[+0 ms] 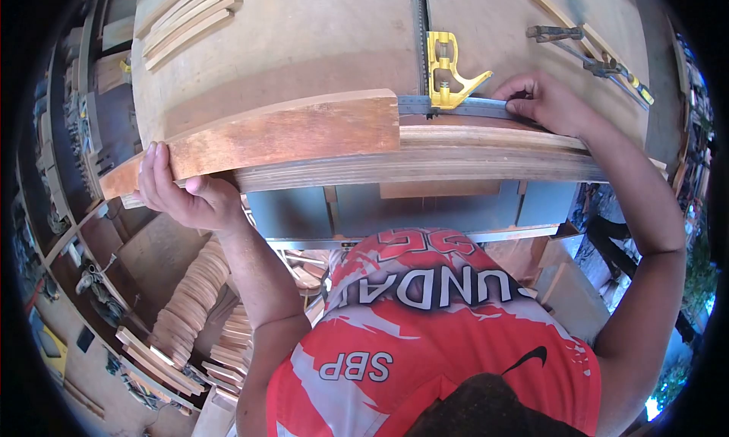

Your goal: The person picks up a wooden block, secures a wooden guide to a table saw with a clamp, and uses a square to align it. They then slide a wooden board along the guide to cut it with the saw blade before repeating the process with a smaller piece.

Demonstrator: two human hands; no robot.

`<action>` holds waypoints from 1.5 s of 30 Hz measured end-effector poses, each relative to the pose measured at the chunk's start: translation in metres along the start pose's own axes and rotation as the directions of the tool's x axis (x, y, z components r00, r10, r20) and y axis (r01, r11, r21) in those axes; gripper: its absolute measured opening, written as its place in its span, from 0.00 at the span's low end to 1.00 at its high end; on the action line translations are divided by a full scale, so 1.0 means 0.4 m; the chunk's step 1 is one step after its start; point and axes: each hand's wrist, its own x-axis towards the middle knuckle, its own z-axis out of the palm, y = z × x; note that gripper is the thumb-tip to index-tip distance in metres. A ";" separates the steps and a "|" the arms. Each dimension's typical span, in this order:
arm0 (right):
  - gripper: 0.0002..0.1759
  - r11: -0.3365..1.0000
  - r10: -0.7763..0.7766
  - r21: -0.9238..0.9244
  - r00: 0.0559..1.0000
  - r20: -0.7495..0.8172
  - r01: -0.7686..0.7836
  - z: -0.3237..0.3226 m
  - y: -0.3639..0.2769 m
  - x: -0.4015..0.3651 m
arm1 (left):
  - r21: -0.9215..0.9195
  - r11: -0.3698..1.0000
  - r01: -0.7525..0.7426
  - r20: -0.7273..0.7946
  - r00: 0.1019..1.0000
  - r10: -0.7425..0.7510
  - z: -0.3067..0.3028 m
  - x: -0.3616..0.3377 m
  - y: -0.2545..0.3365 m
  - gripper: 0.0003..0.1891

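A reddish-brown wooden board [285, 133] lies along the near edge of the worktable [304, 50], its squared end near the middle. My left hand [186, 194] grips the board's far left end, fingers over the face and thumb on the lower side. Against the squared end sits a combination square [440, 95] with a yellow head and a steel rule running left to right. My right hand [553, 107] pinches the right part of that rule between thumb and fingers; the rule's tip is hidden there. Beneath the board are layered plywood edges [486, 164].
A dark slot [421, 27] crosses the tabletop behind the square. Several wooden strips [190, 23] lie at the back left. A bar clamp [600, 61] rests beside another strip at the back right. Stacked wooden pieces [190, 300] stand below, at the lower left.
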 end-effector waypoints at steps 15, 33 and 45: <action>0.11 0.998 0.039 -0.056 0.999 -0.018 -0.040 -0.005 -0.008 0.002 | 0.008 0.998 -0.060 0.036 0.998 0.060 -0.008 0.009 0.011 0.36; 0.11 0.993 0.094 -0.073 0.995 0.017 -0.092 -0.012 -0.032 0.006 | -0.004 0.997 -0.082 0.019 0.996 0.082 -0.005 0.005 0.009 0.31; 0.10 0.998 0.066 -0.017 0.998 -0.026 -0.066 -0.008 -0.015 0.003 | -0.014 0.998 -0.068 0.011 0.998 0.069 -0.004 0.006 0.011 0.31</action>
